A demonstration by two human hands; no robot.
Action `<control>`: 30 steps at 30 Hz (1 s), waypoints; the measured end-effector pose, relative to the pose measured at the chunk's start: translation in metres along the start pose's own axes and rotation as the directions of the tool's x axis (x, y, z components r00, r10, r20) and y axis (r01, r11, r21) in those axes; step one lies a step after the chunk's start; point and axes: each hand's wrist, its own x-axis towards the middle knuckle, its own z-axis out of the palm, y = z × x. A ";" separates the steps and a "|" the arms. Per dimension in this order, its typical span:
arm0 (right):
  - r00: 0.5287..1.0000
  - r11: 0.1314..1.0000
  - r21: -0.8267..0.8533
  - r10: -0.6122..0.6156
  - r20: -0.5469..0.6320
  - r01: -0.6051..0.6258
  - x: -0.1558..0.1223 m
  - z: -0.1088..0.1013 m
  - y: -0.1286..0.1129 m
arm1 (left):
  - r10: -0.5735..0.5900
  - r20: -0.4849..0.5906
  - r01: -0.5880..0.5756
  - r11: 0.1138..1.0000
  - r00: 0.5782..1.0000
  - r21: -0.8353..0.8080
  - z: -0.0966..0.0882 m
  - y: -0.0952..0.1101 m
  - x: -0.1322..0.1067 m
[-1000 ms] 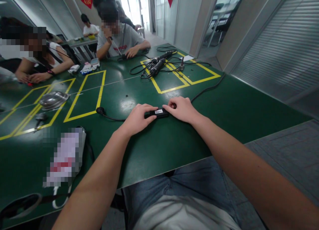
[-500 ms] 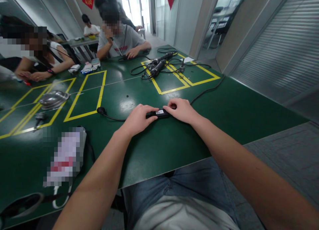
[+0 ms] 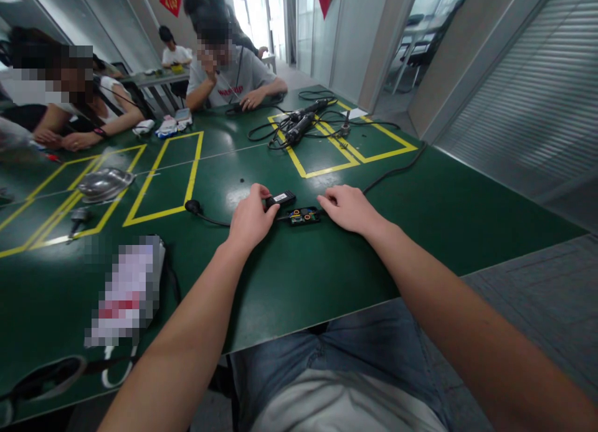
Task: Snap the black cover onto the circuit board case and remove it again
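Note:
My left hand pinches a black cover with a white label, lifted a little off and behind its base. The open base lies on the green table and shows a circuit board with coloured parts. My right hand rests beside the base's right end, fingers curled onto the table and the black cable that runs from the base to the back right. A second cable with a black plug leads off to the left.
Several black tools with tangled cords lie in a yellow-taped box at the back. A metal dish and a small tool sit at left, a blurred packet near the front left. Two people sit across the table.
The black cover has come off the base: my left hand lifted it up and back, exposing the circuit board. My right hand shifted slightly right, off the device.

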 end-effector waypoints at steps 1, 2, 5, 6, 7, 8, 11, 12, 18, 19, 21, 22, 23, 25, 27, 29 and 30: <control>1.000 1.000 -0.018 0.015 -0.002 -0.015 -0.001 0.000 -0.001 | -0.018 0.011 0.017 0.998 1.000 0.060 0.000 0.000 -0.001; 1.000 0.999 -0.033 0.027 -0.007 -0.027 -0.002 0.000 -0.001 | -0.024 0.027 0.021 0.993 0.999 0.113 -0.001 0.001 -0.002; 0.999 0.997 -0.069 0.040 -0.024 -0.042 -0.003 0.001 -0.002 | 0.062 0.034 -0.068 0.974 0.997 0.215 -0.002 0.003 -0.004; 0.999 0.996 -0.078 0.040 -0.024 -0.041 -0.003 0.001 -0.002 | 0.108 0.020 -0.110 0.967 0.994 0.230 -0.003 0.004 -0.005; 0.999 0.996 -0.087 0.036 -0.020 -0.037 -0.003 0.000 -0.002 | 0.146 0.014 -0.145 0.960 0.989 0.239 -0.004 0.006 -0.006; 0.999 0.995 -0.095 0.030 -0.016 -0.031 -0.004 0.000 -0.002 | 0.170 0.022 -0.170 0.954 0.985 0.245 -0.005 0.008 -0.007; 1.000 0.993 -0.117 0.008 -0.005 -0.009 -0.004 -0.003 -0.004 | 0.147 0.134 -0.181 0.939 0.980 0.294 -0.009 0.017 -0.012; 1.000 0.993 -0.120 0.005 -0.004 -0.005 -0.004 -0.003 -0.005 | 0.126 0.166 -0.175 0.930 0.978 0.324 -0.010 0.020 -0.014; 0.997 0.995 -0.081 0.054 -0.053 -0.058 -0.008 -0.003 -0.012 | 0.032 0.260 -0.149 0.884 0.965 0.443 -0.014 0.035 -0.020; 0.997 0.995 -0.079 0.051 -0.066 -0.056 -0.008 -0.003 -0.014 | 0.009 0.267 -0.134 0.881 0.964 0.453 -0.014 0.036 -0.020; 0.995 0.996 -0.075 0.046 -0.087 -0.052 -0.010 -0.004 -0.016 | -0.029 0.274 -0.107 0.878 0.961 0.467 -0.015 0.037 -0.020; 0.994 0.996 -0.070 0.049 -0.093 -0.056 -0.010 -0.005 -0.017 | -0.039 0.278 -0.099 0.880 0.960 0.465 -0.016 0.036 -0.020; 0.994 0.996 -0.062 0.057 -0.096 -0.063 -0.010 -0.006 -0.017 | -0.041 0.280 -0.095 0.885 0.959 0.456 -0.017 0.036 -0.019; 0.992 0.996 -0.036 0.072 -0.102 -0.076 -0.010 -0.008 -0.017 | -0.027 0.273 -0.096 0.900 0.962 0.425 -0.019 0.034 -0.017; 0.991 0.998 0.001 0.068 -0.111 -0.068 -0.010 -0.009 -0.016 | -0.011 0.255 -0.094 0.914 0.967 0.395 -0.020 0.032 -0.015; 0.992 0.998 0.028 0.053 -0.116 -0.050 -0.008 -0.009 -0.014 | 0.001 0.234 -0.093 0.920 0.972 0.381 -0.020 0.029 -0.013; 0.993 0.999 0.033 0.045 -0.113 -0.042 -0.008 -0.008 -0.012 | 0.006 0.228 -0.095 0.921 0.974 0.379 -0.020 0.027 -0.012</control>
